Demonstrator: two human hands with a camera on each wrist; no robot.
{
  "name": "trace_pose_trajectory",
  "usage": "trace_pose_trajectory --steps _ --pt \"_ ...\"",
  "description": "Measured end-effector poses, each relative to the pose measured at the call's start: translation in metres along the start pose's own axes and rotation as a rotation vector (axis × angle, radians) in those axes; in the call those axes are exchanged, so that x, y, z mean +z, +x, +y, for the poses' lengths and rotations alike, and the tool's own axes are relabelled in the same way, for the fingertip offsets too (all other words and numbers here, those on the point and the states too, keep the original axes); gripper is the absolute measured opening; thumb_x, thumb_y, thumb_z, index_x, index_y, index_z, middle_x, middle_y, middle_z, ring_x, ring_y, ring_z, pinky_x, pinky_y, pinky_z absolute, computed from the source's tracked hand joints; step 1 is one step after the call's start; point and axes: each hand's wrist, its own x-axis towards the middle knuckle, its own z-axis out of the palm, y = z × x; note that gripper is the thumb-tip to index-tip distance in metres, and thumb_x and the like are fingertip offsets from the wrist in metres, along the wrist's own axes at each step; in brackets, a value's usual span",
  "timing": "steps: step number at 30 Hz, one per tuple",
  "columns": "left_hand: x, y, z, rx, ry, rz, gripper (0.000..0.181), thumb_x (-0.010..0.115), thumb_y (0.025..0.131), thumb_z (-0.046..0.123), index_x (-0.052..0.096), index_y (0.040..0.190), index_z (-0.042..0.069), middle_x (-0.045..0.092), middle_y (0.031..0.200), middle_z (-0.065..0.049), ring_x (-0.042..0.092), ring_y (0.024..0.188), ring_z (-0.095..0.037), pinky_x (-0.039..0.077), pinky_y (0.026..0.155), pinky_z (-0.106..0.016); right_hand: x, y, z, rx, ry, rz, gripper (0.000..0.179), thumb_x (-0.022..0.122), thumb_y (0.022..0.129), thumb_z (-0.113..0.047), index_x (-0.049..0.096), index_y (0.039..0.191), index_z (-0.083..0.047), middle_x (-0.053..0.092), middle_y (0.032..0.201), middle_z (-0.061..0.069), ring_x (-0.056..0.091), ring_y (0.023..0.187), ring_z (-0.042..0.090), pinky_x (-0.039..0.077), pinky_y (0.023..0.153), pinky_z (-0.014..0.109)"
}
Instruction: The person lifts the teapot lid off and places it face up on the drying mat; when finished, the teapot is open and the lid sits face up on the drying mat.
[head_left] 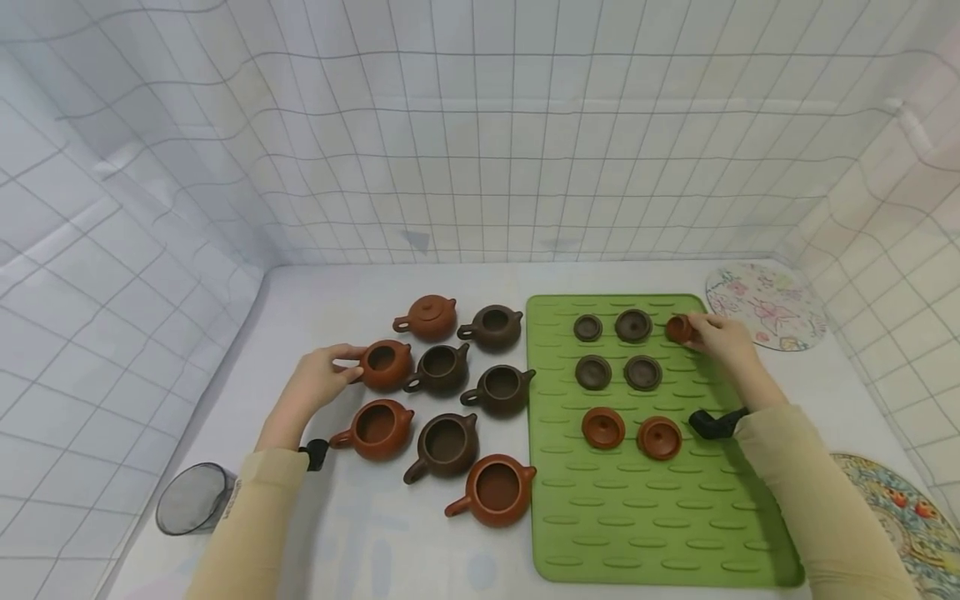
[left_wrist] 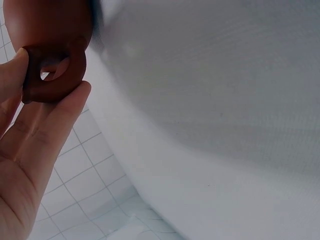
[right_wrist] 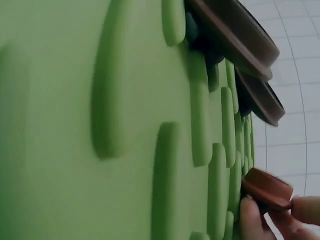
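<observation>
At the left of the group of teapots, my left hand (head_left: 315, 385) pinches the loop handle of a lidless reddish-brown teapot (head_left: 396, 367). In the left wrist view, thumb and fingers close on that handle (left_wrist: 75, 75) from both sides, and only part of the teapot body (left_wrist: 47, 22) shows. My right hand (head_left: 726, 343) grips a small reddish-brown teapot lid (head_left: 678, 328) at the far right corner of the green mat (head_left: 630, 537). The right wrist view shows this lid (right_wrist: 270, 189) pinched by its edge, tilted, close to the mat.
Several dark lids (head_left: 592, 372) and two reddish lids (head_left: 603, 427) lie on the mat. Several open teapots (head_left: 444, 446) stand left of it, with one lidded teapot (head_left: 427, 318) at the back. A clear cup (head_left: 195, 498) is at the left, floral round mats (head_left: 767, 305) at the right.
</observation>
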Motion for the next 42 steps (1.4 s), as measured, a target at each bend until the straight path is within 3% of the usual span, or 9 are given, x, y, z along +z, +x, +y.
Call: trace_pose_trajectory --steps 5,11,16,18,21,25,28,32,42 --pt "-0.001 0.000 0.001 -0.009 -0.006 -0.003 0.038 0.061 0.098 0.013 0.058 0.134 0.002 0.059 0.133 -0.025 0.063 0.113 -0.040 0.056 0.082 -0.046 0.002 0.000 -0.003 -0.038 -0.247 0.096 0.057 0.038 0.106 -0.037 0.048 0.140 0.007 0.049 0.139 0.034 0.049 0.061 -0.016 0.056 0.089 0.035" --pt "-0.001 -0.003 0.000 -0.022 -0.007 -0.009 0.038 0.061 0.098 0.013 0.058 0.134 0.002 0.059 0.133 -0.025 0.063 0.113 -0.040 0.056 0.082 -0.046 0.000 0.006 -0.002 -0.019 -0.214 0.090 0.058 0.040 0.105 -0.038 0.048 0.140 0.008 0.049 0.138 0.034 0.052 0.057 -0.017 0.056 0.086 0.029" --pt "-0.002 -0.004 0.000 -0.029 -0.009 -0.008 0.038 0.061 0.098 0.014 0.058 0.134 0.002 0.059 0.134 -0.025 0.063 0.114 -0.040 0.056 0.083 -0.046 0.002 0.006 -0.002 -0.035 -0.215 0.083 0.059 0.041 0.105 -0.040 0.049 0.139 0.008 0.051 0.136 0.034 0.050 0.058 -0.019 0.047 0.103 0.046" --pt "-0.002 -0.005 0.000 -0.026 -0.007 -0.005 0.038 0.061 0.098 0.014 0.058 0.134 0.002 0.059 0.134 -0.024 0.063 0.114 -0.040 0.056 0.083 -0.047 0.003 0.005 -0.003 -0.051 -0.235 0.079 0.060 0.040 0.105 -0.041 0.050 0.138 0.009 0.052 0.135 0.033 0.058 0.064 -0.013 0.045 0.104 0.049" --pt "-0.002 -0.005 0.000 -0.012 -0.005 -0.002 0.038 0.060 0.098 0.013 0.057 0.135 0.002 0.059 0.134 -0.024 0.063 0.114 -0.041 0.056 0.084 -0.047 0.004 0.005 -0.005 -0.062 -0.279 0.062 0.062 0.038 0.106 -0.041 0.049 0.138 0.009 0.052 0.134 0.035 0.071 0.090 0.016 0.044 0.105 0.052" --pt "-0.003 -0.006 0.000 0.015 0.005 -0.011 0.040 0.059 0.099 0.013 0.055 0.136 0.000 0.059 0.134 -0.025 0.062 0.115 -0.041 0.055 0.085 -0.048 0.004 0.004 -0.009 -0.042 -0.328 0.038 0.064 0.032 0.106 -0.042 0.044 0.142 0.010 0.045 0.140 0.037 0.046 0.128 0.049 0.038 0.107 0.059" --pt "-0.005 -0.007 0.003 0.033 0.013 -0.018 0.041 0.058 0.100 0.015 0.053 0.138 -0.001 0.058 0.134 -0.026 0.063 0.115 -0.041 0.055 0.087 -0.049 0.005 0.004 -0.014 -0.037 -0.350 0.037 0.064 0.031 0.106 -0.041 0.041 0.143 0.010 0.038 0.145 0.037 0.037 0.134 0.052 0.036 0.108 0.062" --pt "-0.013 -0.009 0.013 0.037 0.015 -0.026 0.044 0.056 0.101 0.018 0.050 0.141 0.000 0.056 0.137 -0.025 0.062 0.116 -0.040 0.055 0.087 -0.050 0.006 0.002 -0.022 -0.061 -0.370 0.070 0.064 0.029 0.106 -0.041 0.042 0.143 0.009 0.039 0.145 0.036 0.037 0.134 0.052 0.037 0.106 0.061" --pt "-0.037 -0.001 0.047 0.094 0.033 0.000 0.045 0.055 0.102 0.020 0.049 0.143 0.003 0.054 0.142 -0.021 0.057 0.124 -0.040 0.048 0.099 -0.055 0.033 -0.010 -0.071 -0.265 -0.337 0.173 0.055 0.037 0.106 -0.037 0.050 0.139 0.005 0.043 0.145 0.032 0.038 0.135 0.048 0.035 0.108 0.062"
